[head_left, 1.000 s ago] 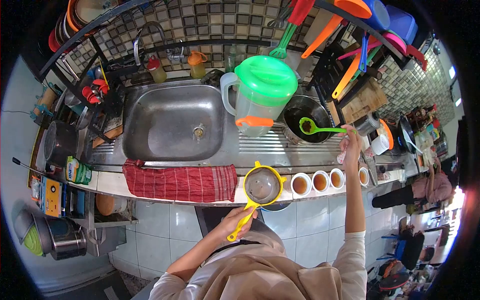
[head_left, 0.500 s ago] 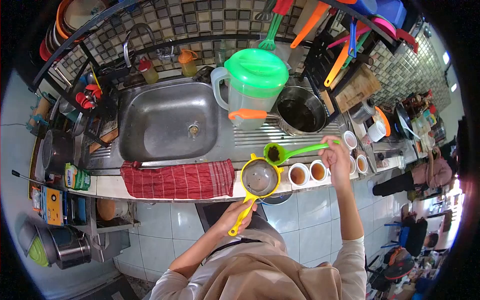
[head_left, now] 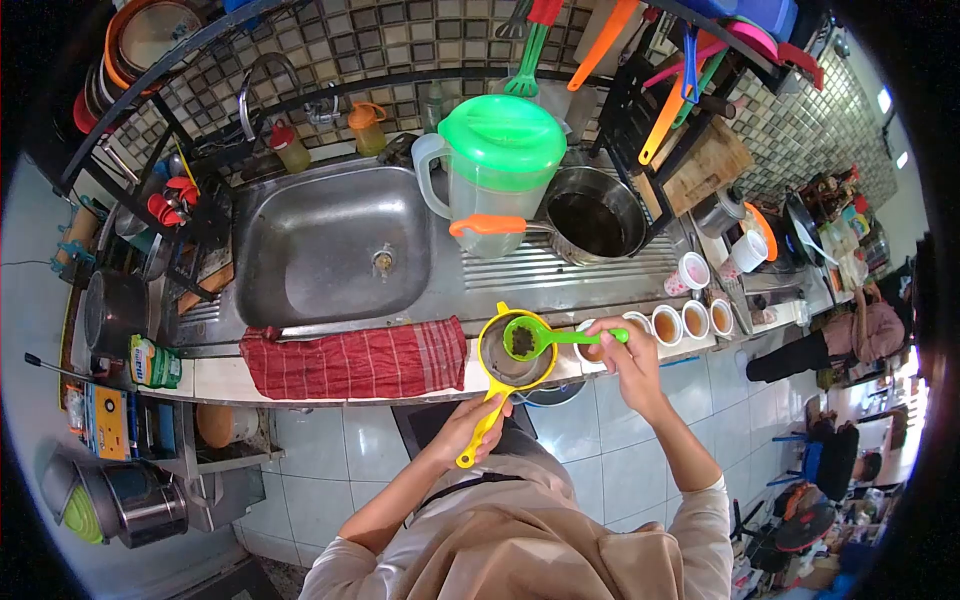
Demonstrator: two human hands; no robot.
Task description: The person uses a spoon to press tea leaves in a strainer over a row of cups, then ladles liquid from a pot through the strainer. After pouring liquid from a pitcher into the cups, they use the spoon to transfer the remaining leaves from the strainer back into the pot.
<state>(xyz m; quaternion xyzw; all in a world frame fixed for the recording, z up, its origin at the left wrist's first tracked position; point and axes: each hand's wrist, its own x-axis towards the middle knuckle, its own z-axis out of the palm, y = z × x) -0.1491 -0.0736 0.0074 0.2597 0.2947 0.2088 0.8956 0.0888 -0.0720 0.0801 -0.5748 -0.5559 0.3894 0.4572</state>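
Observation:
My left hand [head_left: 474,430] is wrapped round the handle of a yellow strainer [head_left: 492,366], which is held level near the counter's front edge. My right hand [head_left: 628,362] grips the handle of a green ladle [head_left: 562,337]. The ladle's bowl, with dark bits in it, sits over the strainer's mesh and overlaps it in this view. Close by my right hand stands a row of several white cups [head_left: 667,325] of brown liquid. One cup is partly hidden behind the ladle handle and my fingers.
Behind the hands are a pot [head_left: 594,218] of dark liquid and a pitcher with a green lid [head_left: 503,140]. A red checked cloth [head_left: 350,358] lies before the steel sink [head_left: 335,245]. More cups [head_left: 690,275] stand at the right. A person [head_left: 850,335] is at the far right.
My right hand has moved left and slightly down, carrying the ladle from beside the strainer to over its mesh. The left hand and strainer have barely moved.

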